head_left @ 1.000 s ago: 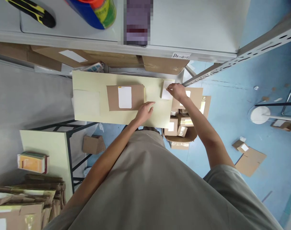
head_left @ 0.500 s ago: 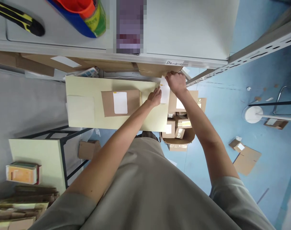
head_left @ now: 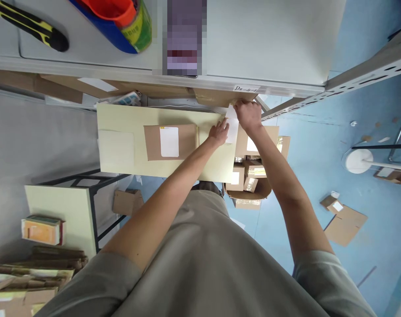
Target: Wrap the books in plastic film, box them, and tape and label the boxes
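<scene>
At the right end of a pale yellow table lies a white label sheet [head_left: 232, 131]. My left hand [head_left: 219, 133] rests against its left side with fingers outstretched. My right hand [head_left: 248, 115] is closed at the sheet's upper right corner, its fingertips partly hidden behind the knuckles. The sheet's upper part is bent along a crease between the two hands. Left of my left hand, a flat brown cardboard box [head_left: 154, 143] with a white label [head_left: 169, 141] lies on the table [head_left: 207, 169].
A shelf [head_left: 269, 39] carrying a utility knife [head_left: 31, 26] and a red-and-blue container overhangs the table's back. Several cartons fill a round-edged box [head_left: 264, 191] at the table's right end. Books [head_left: 42, 230] lie on a lower table at left. A stool [head_left: 359, 161] stands far right.
The sheet's upper part now shows a bend, and its small yellow mark is no longer visible. My left fingers have spread slightly over it. The whole view has shifted a little right.
</scene>
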